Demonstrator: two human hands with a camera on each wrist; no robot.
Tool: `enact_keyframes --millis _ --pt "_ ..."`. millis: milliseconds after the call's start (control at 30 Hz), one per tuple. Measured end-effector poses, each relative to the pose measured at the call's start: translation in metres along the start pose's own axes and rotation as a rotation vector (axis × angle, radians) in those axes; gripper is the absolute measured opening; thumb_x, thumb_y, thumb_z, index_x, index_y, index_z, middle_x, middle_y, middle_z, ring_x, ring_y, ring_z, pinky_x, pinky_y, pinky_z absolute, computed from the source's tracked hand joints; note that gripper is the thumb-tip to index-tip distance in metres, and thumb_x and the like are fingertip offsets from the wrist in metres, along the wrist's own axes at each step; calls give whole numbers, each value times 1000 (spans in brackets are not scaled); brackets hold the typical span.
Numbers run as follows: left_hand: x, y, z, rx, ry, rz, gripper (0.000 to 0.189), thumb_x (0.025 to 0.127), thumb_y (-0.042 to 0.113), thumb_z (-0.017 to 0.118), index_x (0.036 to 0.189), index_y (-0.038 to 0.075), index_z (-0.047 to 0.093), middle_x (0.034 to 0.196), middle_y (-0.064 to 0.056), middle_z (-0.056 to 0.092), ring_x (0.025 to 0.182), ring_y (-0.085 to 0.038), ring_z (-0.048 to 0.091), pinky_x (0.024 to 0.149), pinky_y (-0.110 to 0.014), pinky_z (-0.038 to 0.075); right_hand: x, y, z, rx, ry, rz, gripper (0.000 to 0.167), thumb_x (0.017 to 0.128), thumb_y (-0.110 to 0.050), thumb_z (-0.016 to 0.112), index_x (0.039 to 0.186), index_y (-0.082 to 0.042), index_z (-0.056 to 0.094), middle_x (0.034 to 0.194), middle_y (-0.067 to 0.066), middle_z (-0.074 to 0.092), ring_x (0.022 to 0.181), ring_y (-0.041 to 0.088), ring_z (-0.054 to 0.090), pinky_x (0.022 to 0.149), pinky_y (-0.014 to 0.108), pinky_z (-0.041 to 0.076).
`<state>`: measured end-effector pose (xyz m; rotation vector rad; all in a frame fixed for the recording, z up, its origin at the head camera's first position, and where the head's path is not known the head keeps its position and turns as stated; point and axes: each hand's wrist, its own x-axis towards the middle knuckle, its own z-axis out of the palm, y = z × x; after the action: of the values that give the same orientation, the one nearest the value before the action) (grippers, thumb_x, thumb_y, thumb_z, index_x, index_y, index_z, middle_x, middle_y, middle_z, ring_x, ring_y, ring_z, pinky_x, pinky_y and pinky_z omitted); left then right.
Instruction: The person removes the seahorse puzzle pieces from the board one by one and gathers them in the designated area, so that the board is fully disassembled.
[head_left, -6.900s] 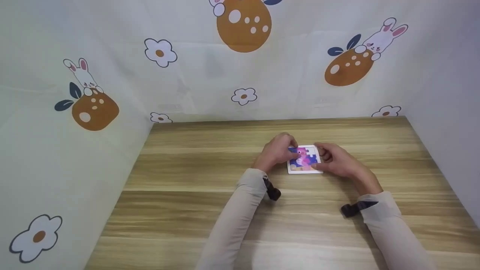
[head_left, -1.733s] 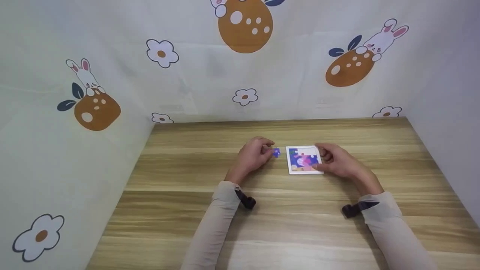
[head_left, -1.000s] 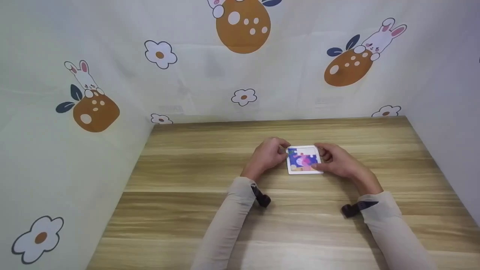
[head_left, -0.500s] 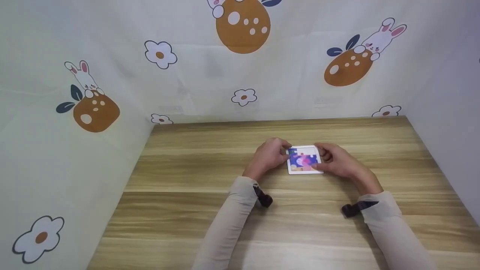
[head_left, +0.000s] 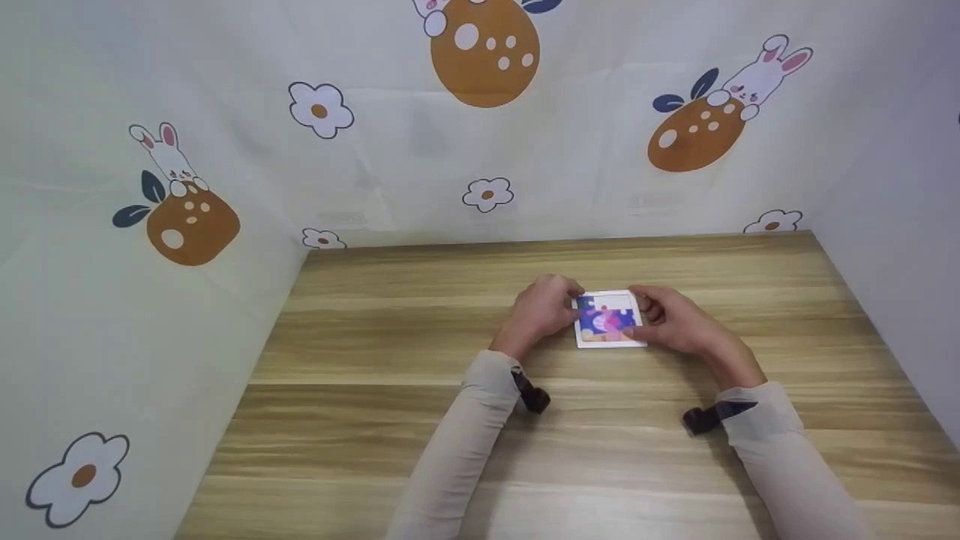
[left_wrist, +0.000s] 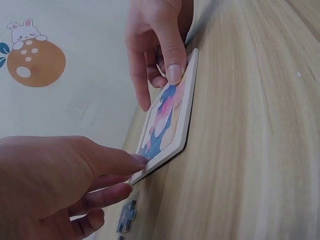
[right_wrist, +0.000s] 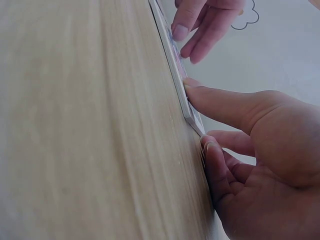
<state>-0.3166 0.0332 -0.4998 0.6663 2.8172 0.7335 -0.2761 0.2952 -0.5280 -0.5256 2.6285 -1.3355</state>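
Note:
A small square jigsaw puzzle (head_left: 606, 322) in a white frame (head_left: 611, 345) lies on the table. Its picture is blue and pink, and a bare white area shows at the upper right of the tray. My left hand (head_left: 541, 309) is at the left side, thumb on the puzzle's left edge and fingers curled at the frame's rim. From the right, my right hand (head_left: 679, 321) grips the frame, its thumb over the front rim and fingers behind the edge. In the left wrist view a loose puzzle piece (left_wrist: 127, 216) lies below the left fingers; the head view hides it behind that hand.
The wood-grain table (head_left: 360, 420) runs back to a pale wall cloth (head_left: 405, 165) printed with rabbits, oranges and flowers. A plain pale wall (head_left: 892, 247) stands on the right. Each sleeve carries a black wrist camera, the left one (head_left: 534, 397) and the right one (head_left: 701, 420).
The pink piece at the puzzle's top middle, in place at first, is out of the tray. My left hand moved from a loose piece at the left back to the frame; the right hand stayed.

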Motion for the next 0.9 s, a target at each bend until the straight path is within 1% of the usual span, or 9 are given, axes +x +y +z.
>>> enact_keyframes --millis 167,300,400,500,667,800,900 --pt "-1 5 -2 33 -21 -16 34 98 23 82 130 13 80 124 -2 80 101 -14 68 99 -36 60 -1 -1 0 4 -1 14 74 91 -7 86 152 13 50 114 22 61 99 30 58 80 22 49" --pt "-2 10 -4 88 -23 -1 28 98 23 82 124 14 82 115 0 80 93 -13 66 91 -37 60 0 0 0 0 0 15 76 90 -8 87 153 12 49 113 21 61 98 28 59 80 20 49" --pt "-2 13 -4 132 -16 18 23 97 25 82 119 16 83 109 2 80 90 -13 66 87 -37 60 0 -1 0 -5 2 13 75 90 -10 87 152 11 51 112 21 63 97 27 59 80 20 50" --pt "-2 15 -4 174 2 31 21 97 26 82 116 17 84 108 4 81 93 -14 69 87 -38 61 0 -1 0 -2 4 4 74 90 -10 87 152 11 52 110 21 64 95 26 60 79 20 51" --pt "0 16 -6 212 15 47 27 98 28 81 122 16 82 114 2 81 102 -15 74 91 -37 62 0 -3 0 6 7 -2 76 90 -9 88 152 13 50 110 20 63 95 26 60 78 19 51" --pt "3 14 -6 195 4 49 30 98 24 81 127 15 80 117 1 80 104 -15 73 92 -34 61 0 -2 0 1 7 -5 74 90 -9 87 152 13 51 110 20 62 95 27 59 78 19 49" --pt "4 13 -6 167 -14 43 33 98 22 81 131 15 78 121 -1 79 108 -15 73 95 -35 61 0 -1 -1 -12 2 1 75 91 -10 87 152 13 50 111 21 61 96 27 59 79 19 50"
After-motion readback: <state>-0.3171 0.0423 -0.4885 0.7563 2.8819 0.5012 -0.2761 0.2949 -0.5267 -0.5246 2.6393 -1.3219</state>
